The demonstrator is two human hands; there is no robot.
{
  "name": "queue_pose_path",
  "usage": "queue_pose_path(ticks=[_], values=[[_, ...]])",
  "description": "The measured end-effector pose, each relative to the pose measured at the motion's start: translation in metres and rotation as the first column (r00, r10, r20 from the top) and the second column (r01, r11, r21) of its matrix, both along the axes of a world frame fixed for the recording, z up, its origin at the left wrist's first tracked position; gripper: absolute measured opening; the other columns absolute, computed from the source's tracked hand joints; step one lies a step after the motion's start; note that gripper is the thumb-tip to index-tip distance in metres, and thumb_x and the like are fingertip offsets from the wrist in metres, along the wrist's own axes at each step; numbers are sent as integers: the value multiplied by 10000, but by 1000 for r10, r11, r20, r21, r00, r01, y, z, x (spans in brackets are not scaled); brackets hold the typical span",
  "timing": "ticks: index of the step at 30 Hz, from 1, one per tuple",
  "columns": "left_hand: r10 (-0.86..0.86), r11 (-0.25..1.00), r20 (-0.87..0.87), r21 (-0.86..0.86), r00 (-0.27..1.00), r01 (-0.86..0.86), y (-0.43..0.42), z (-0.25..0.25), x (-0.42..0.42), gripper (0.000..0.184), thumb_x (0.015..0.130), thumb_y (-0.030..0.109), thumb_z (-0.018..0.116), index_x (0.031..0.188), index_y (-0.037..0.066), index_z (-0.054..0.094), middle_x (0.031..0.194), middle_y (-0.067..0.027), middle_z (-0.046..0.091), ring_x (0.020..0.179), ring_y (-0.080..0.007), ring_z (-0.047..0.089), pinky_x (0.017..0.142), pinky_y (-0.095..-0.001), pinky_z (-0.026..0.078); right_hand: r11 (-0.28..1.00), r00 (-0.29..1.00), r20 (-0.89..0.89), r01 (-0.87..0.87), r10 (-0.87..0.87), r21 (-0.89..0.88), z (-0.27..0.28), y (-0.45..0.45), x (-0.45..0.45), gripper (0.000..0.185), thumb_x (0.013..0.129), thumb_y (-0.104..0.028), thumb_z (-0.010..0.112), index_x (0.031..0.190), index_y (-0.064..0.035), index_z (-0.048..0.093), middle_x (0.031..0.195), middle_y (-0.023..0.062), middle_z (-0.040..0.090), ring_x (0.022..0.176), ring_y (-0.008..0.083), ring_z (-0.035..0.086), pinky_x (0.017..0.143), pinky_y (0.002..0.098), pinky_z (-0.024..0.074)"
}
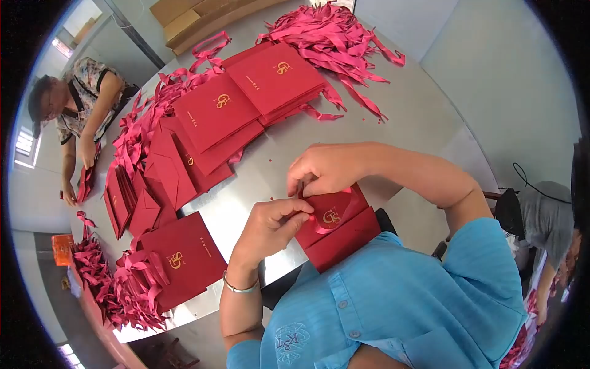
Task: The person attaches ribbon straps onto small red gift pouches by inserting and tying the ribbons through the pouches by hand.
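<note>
A red paper bag (342, 247) with gold lettering lies tilted at the table edge, against the front of my blue shirt. A pink ribbon (319, 227) loops across its face. My left hand (273, 224), with a bracelet at the wrist, pinches the ribbon between thumb and forefinger at the bag's left side. Curled over the bag's upper corner is my right hand (319, 169). Its thumb and fingers are pressed together close to the left hand, and whatever they pinch is hidden.
Stacked red bags (276, 80) cover the table's far side, with folded bags (169, 166) left of them. More bags (190, 258) lie near my left arm. Ribbon heaps (332, 37) sit at the back and left (98, 283). A co-worker (92, 104) handles a red piece at far left.
</note>
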State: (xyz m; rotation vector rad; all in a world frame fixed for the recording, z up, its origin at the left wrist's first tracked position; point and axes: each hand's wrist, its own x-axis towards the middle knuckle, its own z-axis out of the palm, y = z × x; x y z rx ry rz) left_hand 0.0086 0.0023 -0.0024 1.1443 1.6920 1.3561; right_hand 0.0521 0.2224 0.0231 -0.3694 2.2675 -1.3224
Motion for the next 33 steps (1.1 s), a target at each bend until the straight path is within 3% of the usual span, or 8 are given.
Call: queue_pose_path(ticks=[7, 9, 10, 12, 21, 28, 30, 33], values=[[27, 1000, -18, 5, 999, -27, 3, 1, 2, 163, 873, -31, 638, 1014, 14, 705, 737, 2, 668, 496, -12, 491, 404, -180, 366, 993, 979, 193, -87, 71, 78, 13, -4, -12, 189, 808, -36, 589, 961, -16, 698, 984, 104, 682, 892, 204, 667, 750, 323, 514], [37, 999, -3, -10, 999, -37, 2, 0, 2, 160, 867, -34, 641, 1005, 16, 706, 697, 14, 644, 486, -8, 485, 401, -179, 355, 980, 978, -154, -119, 143, 157, -3, -6, -13, 151, 802, -56, 610, 919, -39, 704, 928, 105, 666, 871, 266, 650, 765, 365, 503], [45, 999, 12, -25, 999, -44, 2, 0, 2, 158, 862, -37, 644, 995, 18, 707, 658, 26, 620, 476, -4, 478, 397, -179, 344, 981, 978, -154, -119, 143, 155, -9, -7, -12, 151, 802, -56, 610, 919, -39, 704, 928, 105, 666, 871, 266, 650, 765, 365, 503], [49, 999, 13, -6, 999, -49, 3, -2, 3, 145, 855, -36, 651, 977, 21, 705, 632, 38, 596, 468, 1, 470, 393, -179, 334, 983, 900, -433, 32, 51, 181, -18, -10, -10, 95, 805, -93, 641, 876, -56, 691, 874, 96, 639, 853, 304, 620, 765, 402, 495], [93, 996, 17, 6, 995, -93, 4, -9, 2, 101, 831, -34, 671, 909, 27, 692, 603, 66, 565, 456, 15, 455, 387, -173, 317, 938, 694, -720, 259, -16, 229, -45, -14, -15, 85, 796, -141, 638, 837, -97, 698, 889, 85, 626, 896, 300, 633, 748, 428, 507], [74, 997, 76, 7, 994, -75, 5, 2, 5, 115, 820, -51, 673, 906, 24, 691, 608, 71, 561, 468, 19, 448, 406, -171, 314, 883, 714, -694, 379, -90, 276, -39, -10, -25, 81, 812, -120, 656, 877, -81, 682, 897, 73, 620, 823, 276, 619, 705, 381, 504], [74, 997, 73, 26, 995, -76, 4, -2, 4, 122, 818, -58, 671, 908, 22, 692, 618, 69, 565, 478, 18, 449, 415, -168, 317, 922, 702, -622, 379, -347, -87, -21, -1, -20, 78, 835, -121, 652, 873, -63, 686, 921, 47, 621, 811, 210, 610, 684, 341, 497], [78, 996, 34, 44, 996, -80, 4, -5, 1, 135, 814, -69, 669, 913, 19, 693, 635, 66, 570, 496, 17, 454, 429, -164, 320, 856, 679, -550, 497, -486, -142, -5, 27, -5, 109, 855, -140, 649, 833, -37, 676, 807, 32, 629, 685, 169, 584, 629, 313, 480]])
